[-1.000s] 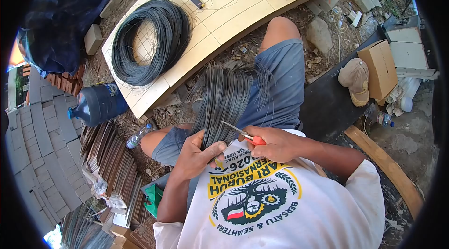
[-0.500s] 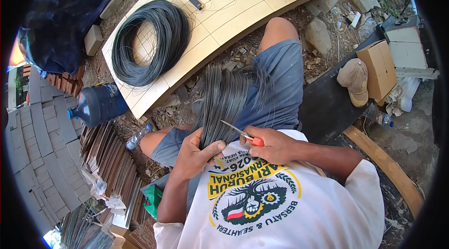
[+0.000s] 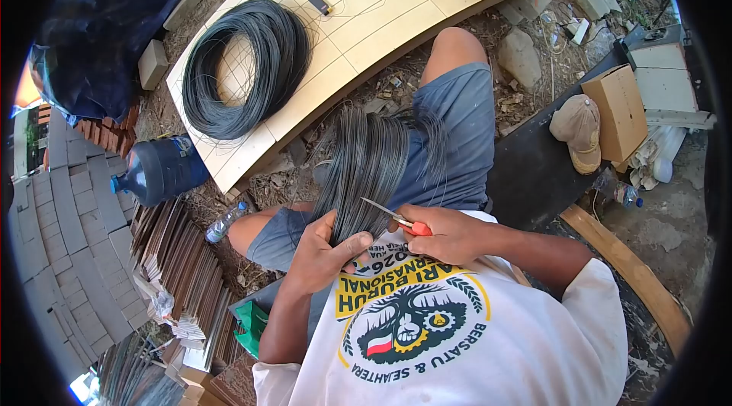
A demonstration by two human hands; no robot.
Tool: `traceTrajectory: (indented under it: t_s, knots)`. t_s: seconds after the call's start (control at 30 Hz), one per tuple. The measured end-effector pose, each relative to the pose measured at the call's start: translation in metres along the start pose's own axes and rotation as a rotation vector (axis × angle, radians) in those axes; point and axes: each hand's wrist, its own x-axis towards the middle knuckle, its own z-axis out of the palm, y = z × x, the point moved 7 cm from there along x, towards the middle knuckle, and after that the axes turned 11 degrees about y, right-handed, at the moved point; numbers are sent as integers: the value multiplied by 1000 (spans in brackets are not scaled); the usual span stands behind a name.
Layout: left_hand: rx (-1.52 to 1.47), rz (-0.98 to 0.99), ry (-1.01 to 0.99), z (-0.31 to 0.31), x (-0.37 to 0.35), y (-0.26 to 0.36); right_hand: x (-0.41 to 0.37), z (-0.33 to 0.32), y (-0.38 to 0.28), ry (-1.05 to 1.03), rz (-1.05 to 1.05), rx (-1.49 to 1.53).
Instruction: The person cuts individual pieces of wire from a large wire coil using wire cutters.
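Note:
A thick bundle of dark thin wire (image 3: pixel 362 166) lies across my lap, its far end bent over and fanning out above the blue-grey shorts. My left hand (image 3: pixel 326 252) is closed around the near end of this bundle, thumb pressed on top. In my right hand (image 3: pixel 442 234) is a pair of scissors (image 3: pixel 414 227) with red handles. Their slim metal blades point up and left, and the tip overlaps the right side of the wire bundle. Part of the handles is hidden by my fingers.
A large coil of wire (image 3: pixel 200 93) rests on the tiled tabletop (image 3: pixel 358 17), near a small black lighter (image 3: pixel 321 4). To the left stand a blue water jug (image 3: pixel 160 170) and stacked tiles (image 3: pixel 179 269). A cap (image 3: pixel 577 131) and cardboard box (image 3: pixel 618 112) sit at right.
My left hand and the near end of the wire bundle have shifted slightly right. The scissors and my right hand have barely moved.

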Motion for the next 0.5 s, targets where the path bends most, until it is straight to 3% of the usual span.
traceTrajectory:
  t_s: [0.07,0.3,0.5]
  knots:
    - [-14,10,-1,-2,1,-2,4,1,5,46,-90,-59]
    - [-37,38,4,-1,-1,1,-1,2,5,58,-91,-124]
    - [97,104,-38,0,6,-10,5,-5,20,70,19,118]
